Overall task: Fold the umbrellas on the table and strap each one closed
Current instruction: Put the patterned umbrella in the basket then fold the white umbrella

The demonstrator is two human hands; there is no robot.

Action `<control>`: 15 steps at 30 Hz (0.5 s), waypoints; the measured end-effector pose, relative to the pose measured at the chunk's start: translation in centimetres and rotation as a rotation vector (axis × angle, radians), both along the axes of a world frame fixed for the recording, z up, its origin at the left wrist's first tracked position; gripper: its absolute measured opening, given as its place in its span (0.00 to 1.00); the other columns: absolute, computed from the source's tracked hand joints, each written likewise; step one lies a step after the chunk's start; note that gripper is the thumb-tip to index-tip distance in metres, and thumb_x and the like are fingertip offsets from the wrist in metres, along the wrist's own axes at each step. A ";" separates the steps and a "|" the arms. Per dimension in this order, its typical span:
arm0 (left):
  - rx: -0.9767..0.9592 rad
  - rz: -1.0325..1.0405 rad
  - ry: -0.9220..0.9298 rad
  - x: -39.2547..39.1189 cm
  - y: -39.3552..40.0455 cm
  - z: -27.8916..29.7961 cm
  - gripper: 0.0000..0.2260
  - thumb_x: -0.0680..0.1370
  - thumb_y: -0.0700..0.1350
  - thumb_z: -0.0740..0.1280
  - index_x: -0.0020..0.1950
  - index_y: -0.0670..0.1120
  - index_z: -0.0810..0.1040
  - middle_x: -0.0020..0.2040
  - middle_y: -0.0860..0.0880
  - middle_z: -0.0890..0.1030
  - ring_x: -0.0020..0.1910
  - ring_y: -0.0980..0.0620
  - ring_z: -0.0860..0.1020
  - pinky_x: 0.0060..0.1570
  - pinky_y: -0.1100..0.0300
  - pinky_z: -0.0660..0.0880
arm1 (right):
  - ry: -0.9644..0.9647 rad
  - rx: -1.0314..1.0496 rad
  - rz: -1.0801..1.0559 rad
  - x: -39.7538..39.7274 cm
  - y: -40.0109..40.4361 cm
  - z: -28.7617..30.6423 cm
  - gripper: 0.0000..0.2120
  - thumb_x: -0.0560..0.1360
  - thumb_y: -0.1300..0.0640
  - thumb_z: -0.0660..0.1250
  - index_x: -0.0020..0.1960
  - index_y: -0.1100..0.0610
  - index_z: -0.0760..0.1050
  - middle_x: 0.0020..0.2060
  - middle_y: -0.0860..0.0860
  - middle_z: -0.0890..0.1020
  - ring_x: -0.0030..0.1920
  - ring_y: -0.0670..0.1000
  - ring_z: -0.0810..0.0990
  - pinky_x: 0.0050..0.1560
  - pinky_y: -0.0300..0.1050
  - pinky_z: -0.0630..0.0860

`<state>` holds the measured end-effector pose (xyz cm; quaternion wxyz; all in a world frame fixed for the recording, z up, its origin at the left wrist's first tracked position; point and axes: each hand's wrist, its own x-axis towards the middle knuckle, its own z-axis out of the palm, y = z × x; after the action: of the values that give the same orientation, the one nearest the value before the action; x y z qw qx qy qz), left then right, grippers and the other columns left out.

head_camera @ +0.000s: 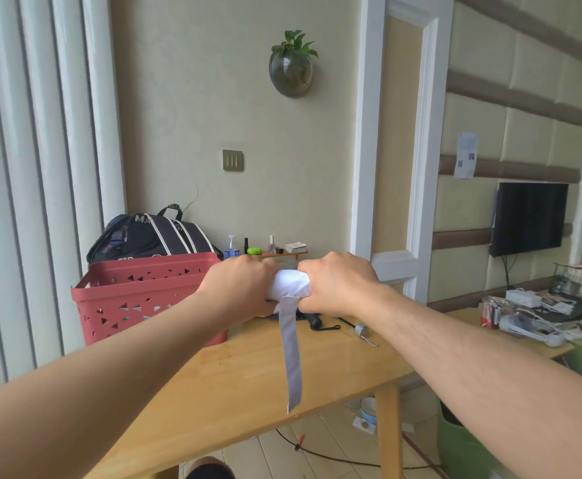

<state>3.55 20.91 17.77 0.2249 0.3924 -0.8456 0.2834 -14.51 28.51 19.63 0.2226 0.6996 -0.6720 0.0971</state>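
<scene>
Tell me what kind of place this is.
Probably a lived-in home room, perhaps a living room. A wall-mounted television hangs on padded wall panels, a potted plant hangs on the wall, and a wooden table carries a red laundry-style basket.

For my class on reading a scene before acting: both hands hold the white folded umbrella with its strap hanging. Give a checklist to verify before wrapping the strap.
1. Left hand grips the white umbrella: ok.
2. Right hand grips its other end: ok.
3. Strap hangs free and untangled: ok.
4. Strap fastened round the canopy: not ok, it dangles loose.
5. Canopy rolled tightly and evenly: cannot tell, the hands hide most of it.
6. Wooden table bare below the strap: ok; the black umbrella lies farther back.
</scene>
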 end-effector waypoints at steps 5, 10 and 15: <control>-0.268 -0.107 0.050 0.5 -1.3 -0.8 0.17 0.63 0.44 0.78 0.46 0.47 0.75 0.36 0.51 0.75 0.31 0.43 0.77 0.22 0.60 0.65 | -0.235 0.140 0.027 0.1 0.5 0.5 0.12 0.69 0.42 0.68 0.43 0.49 0.72 0.38 0.46 0.78 0.35 0.48 0.76 0.32 0.43 0.69; -0.349 -0.176 0.039 0.8 -1.2 -1.1 0.15 0.61 0.41 0.78 0.41 0.46 0.75 0.32 0.50 0.73 0.23 0.44 0.72 0.23 0.64 0.58 | -0.521 0.409 0.115 -0.2 1.2 1.3 0.09 0.71 0.52 0.68 0.44 0.55 0.71 0.23 0.51 0.75 0.22 0.55 0.72 0.25 0.41 0.68; -0.345 -0.174 0.030 0.5 -1.4 -1.8 0.14 0.62 0.47 0.77 0.42 0.48 0.76 0.30 0.51 0.72 0.21 0.45 0.69 0.25 0.64 0.58 | -0.660 0.581 0.112 -1.2 0.8 1.0 0.09 0.70 0.55 0.70 0.47 0.56 0.73 0.28 0.55 0.73 0.23 0.55 0.71 0.26 0.41 0.70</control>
<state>4.04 19.47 15.93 0.3249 0.2776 -0.8119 0.3977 -15.69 29.30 20.67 -0.2153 0.7000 -0.6676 0.1340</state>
